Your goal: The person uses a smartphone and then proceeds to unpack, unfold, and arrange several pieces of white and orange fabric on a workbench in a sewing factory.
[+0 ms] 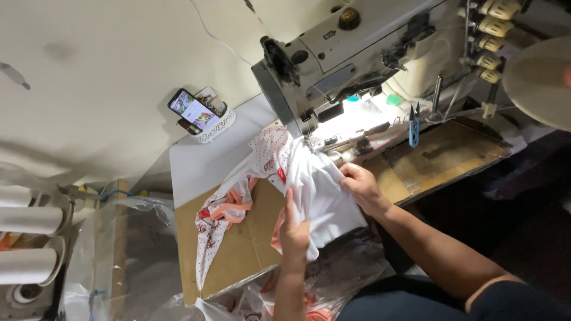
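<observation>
Nearest to the camera, the person's dark trousers (pixel 380 300) fill the lower edge, and a clear plastic bag with more printed cloth (pixel 339 273) lies just in front of the lap, below the edge of the worktop (pixel 238 249). Above it, the left hand (pixel 294 229) lies flat on the white garment with red dots and salmon-pink trim (pixel 309 184); the fingers are held together and pressed down on the cloth, and they point toward the machine. The right hand (pixel 361 187) is at the right edge of the same garment, with the fingers bent and pinching a fold of the white cloth. The garment lies on the brown cardboard-covered worktop, between the two hands and under them. Its dotted part spreads to the left and hangs down toward the front edge, and its far end reaches under the needle of the grey industrial sewing machine (pixel 333 59). A lamp lights the cloth there. On the right of the machine, a blue thread snip (pixel 414 128) lies on the worktop. Farther left, a smartphone with a lit screen (pixel 191 109) stands in a small white basket (pixel 215 128). At the far left edge, white thread cones (pixel 27 238) are seen.
</observation>
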